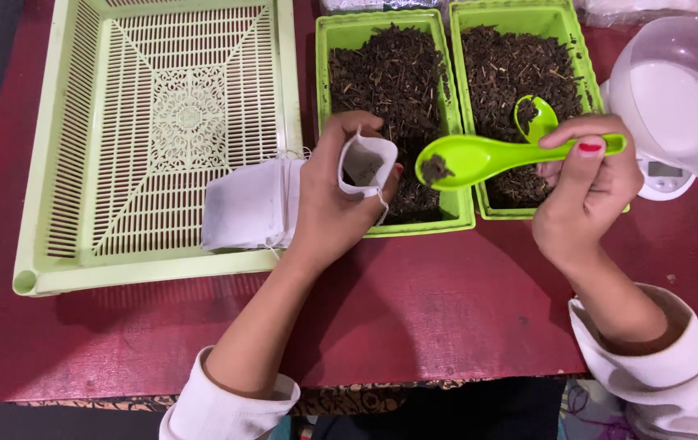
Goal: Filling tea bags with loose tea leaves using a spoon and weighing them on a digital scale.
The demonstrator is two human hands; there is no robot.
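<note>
My left hand (pixel 334 200) holds a small white drawstring pouch (pixel 365 165) upright with its mouth open, over the near edge of the left green tray (pixel 326 49) of dark dried leaves. My right hand (pixel 589 183) grips the handle of a bright green spoon (pixel 487 155). The spoon's bowl carries a small clump of dark leaves and hovers just right of the pouch's mouth. A second green spoon (pixel 535 118) lies in the right green tray (pixel 570 24), which is also full of dark leaves.
A large pale green slotted basket (pixel 153 269) sits at the left on the red table (pixel 414 310), with a stack of flat white pouches (pixel 251 204) on its near right corner. A clear plastic cup (pixel 679 94) rests on a small white scale (pixel 665 175) at the right.
</note>
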